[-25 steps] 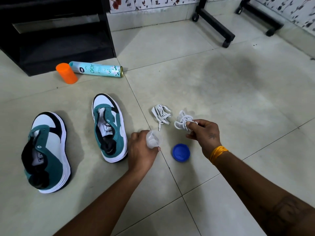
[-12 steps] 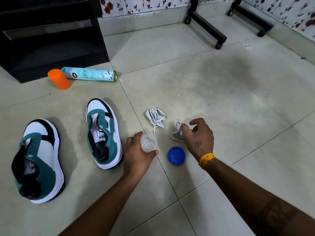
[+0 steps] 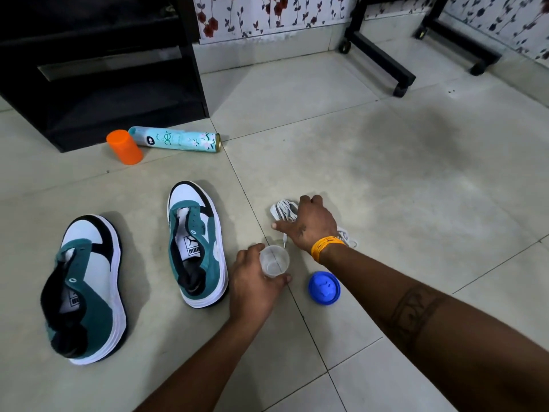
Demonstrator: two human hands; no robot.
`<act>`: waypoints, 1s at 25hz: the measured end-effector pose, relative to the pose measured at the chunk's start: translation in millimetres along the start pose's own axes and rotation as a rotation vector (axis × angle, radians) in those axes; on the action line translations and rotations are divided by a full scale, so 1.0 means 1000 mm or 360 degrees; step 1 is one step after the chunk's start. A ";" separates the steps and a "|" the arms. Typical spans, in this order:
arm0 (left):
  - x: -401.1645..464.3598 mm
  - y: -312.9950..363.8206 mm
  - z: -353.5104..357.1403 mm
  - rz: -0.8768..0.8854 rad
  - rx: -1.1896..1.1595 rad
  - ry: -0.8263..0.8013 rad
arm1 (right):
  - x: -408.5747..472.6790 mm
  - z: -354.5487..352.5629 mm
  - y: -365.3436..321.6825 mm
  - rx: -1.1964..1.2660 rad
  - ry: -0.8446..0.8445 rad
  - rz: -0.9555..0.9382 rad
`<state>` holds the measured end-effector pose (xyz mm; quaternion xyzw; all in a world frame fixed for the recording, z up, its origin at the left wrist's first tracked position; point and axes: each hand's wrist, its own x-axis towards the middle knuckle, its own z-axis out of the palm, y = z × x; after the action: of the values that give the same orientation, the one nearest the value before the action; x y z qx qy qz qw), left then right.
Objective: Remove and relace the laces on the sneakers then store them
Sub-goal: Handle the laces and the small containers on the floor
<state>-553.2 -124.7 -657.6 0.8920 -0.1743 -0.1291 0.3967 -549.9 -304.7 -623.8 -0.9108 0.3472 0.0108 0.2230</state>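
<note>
Blue lid (image 3: pixel 324 288) lies beside the clear cup (image 3: pixel 274 261); spray can (image 3: pixel 178 140) beyond.

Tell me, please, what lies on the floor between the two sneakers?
Only bare floor tile shows in the head view between the left sneaker and the right sneaker.

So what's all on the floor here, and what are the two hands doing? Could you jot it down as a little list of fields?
sneakers: left sneaker and right sneaker, both unlaced, on the tiled floor
laces: white laces bunched under the right hand
left hand: holds a small clear cup
right hand: reaching over the laces, fingers curled on them
blue lid: beside the cup
spray can: lying down
orange cap: beside the can
</note>
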 end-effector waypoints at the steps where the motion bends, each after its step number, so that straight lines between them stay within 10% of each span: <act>1: 0.000 0.000 0.000 0.0001 0.0003 -0.0008 | 0.005 0.002 0.000 -0.0036 -0.0032 0.0000; 14: 0.007 0.028 -0.040 0.0309 0.0035 -0.0028 | 0.011 -0.002 -0.009 0.0288 -0.0014 -0.0218; 20: 0.048 0.059 -0.080 0.0946 0.0839 -0.0416 | -0.025 -0.057 -0.038 0.0762 -0.0507 -0.0361; 25: 0.074 0.071 -0.091 0.0886 0.0884 -0.0785 | -0.045 -0.066 -0.030 0.0773 -0.0696 -0.0388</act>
<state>-467.4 -139.4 -552.0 0.8263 -0.5244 -0.1744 0.1090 -573.7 -283.6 -544.8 -0.8420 0.1725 0.0960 0.5020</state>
